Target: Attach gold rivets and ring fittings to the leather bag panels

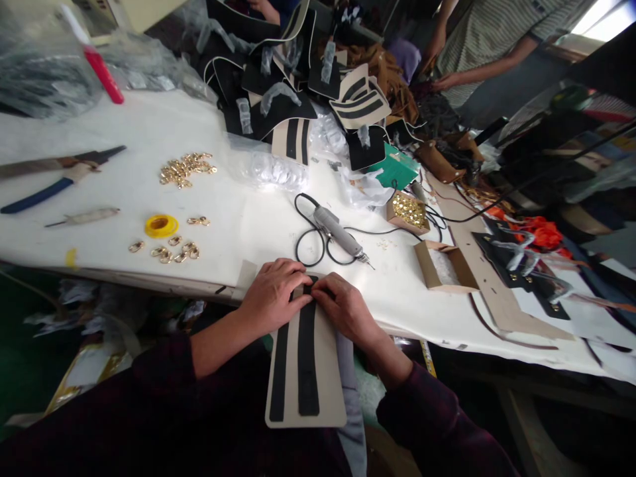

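While left hand [273, 295] and right hand [346, 310] pinch the far end of a dark strip [307, 358], beige panel [330, 387] beneath overlaps table [238, 232] edge; uneven pull could skew the strip

Bright white tabletop [248, 225], dark foreground, upper-right glare, soft, stretched edges.

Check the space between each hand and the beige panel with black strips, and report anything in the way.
Nothing visible is in the way: the left hand and right hand both touch the beige panel near its far end. The grey corded tool lies beyond them on the table.
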